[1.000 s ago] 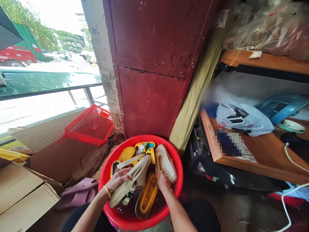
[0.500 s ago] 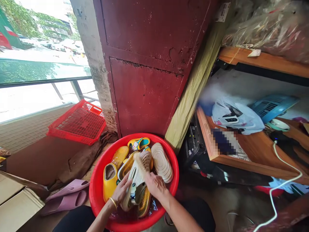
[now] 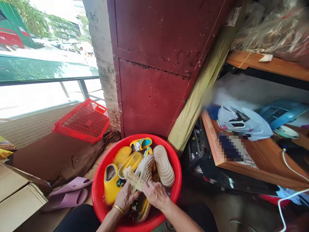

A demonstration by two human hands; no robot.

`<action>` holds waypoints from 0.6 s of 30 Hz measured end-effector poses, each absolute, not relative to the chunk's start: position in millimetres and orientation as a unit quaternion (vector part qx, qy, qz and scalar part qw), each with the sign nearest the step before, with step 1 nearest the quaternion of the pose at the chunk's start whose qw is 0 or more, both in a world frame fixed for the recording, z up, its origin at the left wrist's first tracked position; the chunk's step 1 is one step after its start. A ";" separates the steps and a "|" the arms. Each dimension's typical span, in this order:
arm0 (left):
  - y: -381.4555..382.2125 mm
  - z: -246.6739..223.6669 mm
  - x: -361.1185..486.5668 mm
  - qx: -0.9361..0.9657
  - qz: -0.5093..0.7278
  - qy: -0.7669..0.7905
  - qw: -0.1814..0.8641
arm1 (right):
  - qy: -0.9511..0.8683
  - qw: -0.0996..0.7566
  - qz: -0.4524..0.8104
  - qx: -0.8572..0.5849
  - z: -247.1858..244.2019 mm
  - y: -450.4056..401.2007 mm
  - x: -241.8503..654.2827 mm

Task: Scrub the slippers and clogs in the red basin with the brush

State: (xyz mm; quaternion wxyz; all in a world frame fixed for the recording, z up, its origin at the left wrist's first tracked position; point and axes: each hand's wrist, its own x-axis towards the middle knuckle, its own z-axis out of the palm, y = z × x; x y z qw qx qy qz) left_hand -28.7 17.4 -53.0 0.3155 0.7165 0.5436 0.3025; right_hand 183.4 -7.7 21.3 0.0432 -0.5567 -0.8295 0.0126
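A red basin [image 3: 96, 190] holds several clogs in water. My left hand [image 3: 126, 197], with a bangle at the wrist, is closed around the heel end of a greyish-beige ridged clog [image 3: 146, 166]. In my right hand [image 3: 156, 196] is a pale scrubbing brush [image 3: 132, 178], its bristled end lying across the clog's side, just above my left fingers. About them lie a yellow clog [image 3: 111, 188], a yellow clog with cartoon trim [image 3: 142, 144] and a cream clog [image 3: 164, 166], sole up. My hands partly cover the held clog and the footwear beneath.
Pink slippers [image 3: 74, 196] and an open cardboard box [image 3: 21, 196] are at the left. A red plastic crate [image 3: 84, 120] leans behind them. A maroon door [image 3: 154, 100] rises behind the basin. At the right, wooden shelving [image 3: 256, 170] carries bags and a white cable [image 3: 281, 209].
The brush has come down and left from the clog's upper, now lying more sideways near my left hand. My left hand has shifted slightly lower. The whole view has moved a little.
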 end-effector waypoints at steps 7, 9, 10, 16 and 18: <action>17.2 -60.3 -28.5 0.757 0.261 0.549 0.241 | -0.795 0.086 -0.031 -0.600 12.4 3.1 187.1; 16.6 -61.1 -28.0 0.754 0.250 0.563 0.228 | -0.775 0.097 -0.024 -0.625 7.9 5.8 181.2; 16.2 -62.2 -27.7 0.753 0.243 0.570 0.221 | -0.758 0.105 -0.018 -0.644 5.9 6.2 176.8; 16.0 -72.1 -27.6 0.779 0.225 0.560 0.168 | -0.681 0.130 0.012 -0.720 12.7 3.9 152.2; 16.1 -73.1 -27.7 0.790 0.223 0.550 0.152 | -0.724 0.095 0.002 -0.683 19.0 -2.5 147.5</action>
